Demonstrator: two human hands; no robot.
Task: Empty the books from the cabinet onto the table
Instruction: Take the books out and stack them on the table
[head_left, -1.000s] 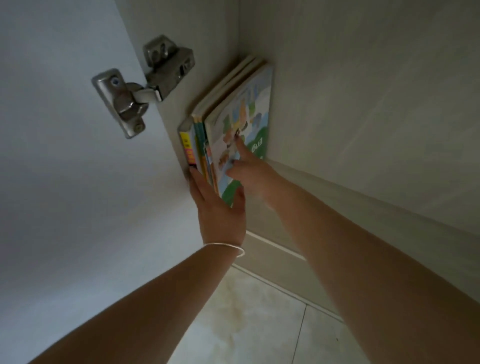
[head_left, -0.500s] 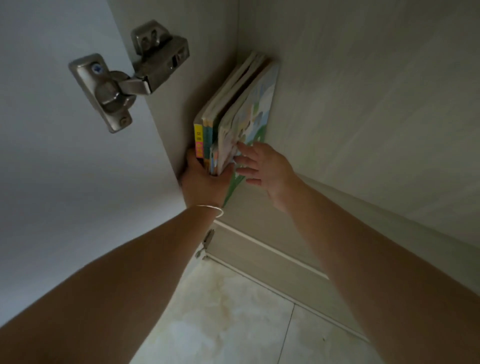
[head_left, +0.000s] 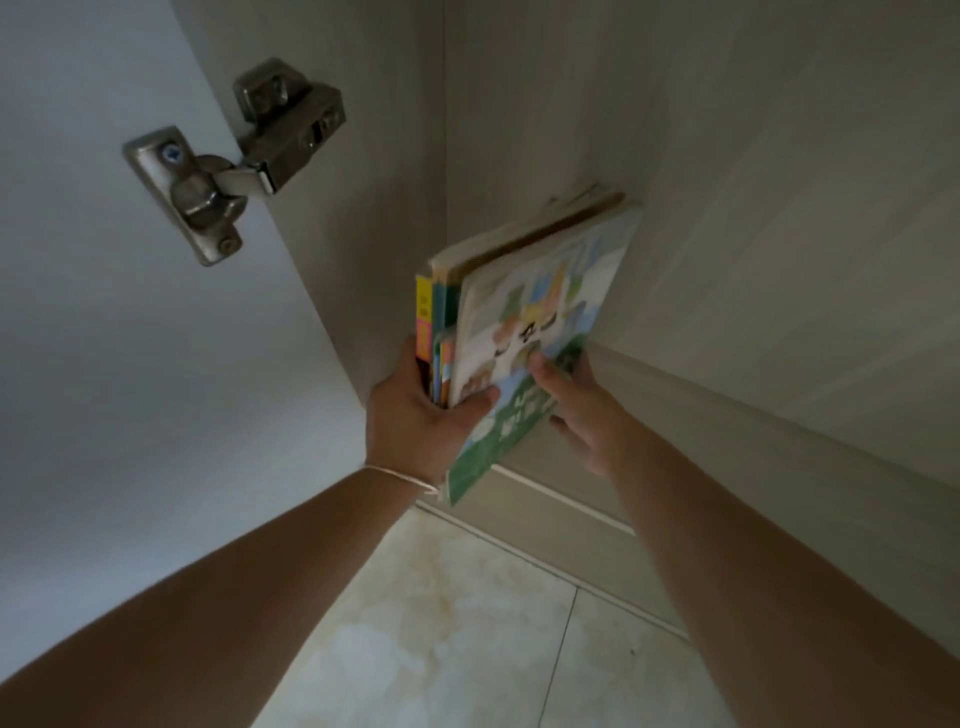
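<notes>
Head view: the cabinet (head_left: 779, 208) fills the frame, its door (head_left: 104, 364) swung out beyond the left hand (head_left: 415, 415). Since a second ago the books (head_left: 519, 322) have come off the side wall they leaned against and now tilt outward as one bundle, part-way over the front edge. The left hand is wrapped around the spines, thumb across the cover; the right hand (head_left: 576, 410) cups the bundle's far side, thumb on the cover. Extraction looks begun; the table is unseen. A thin bracelet (head_left: 402, 478) circles the left wrist.
</notes>
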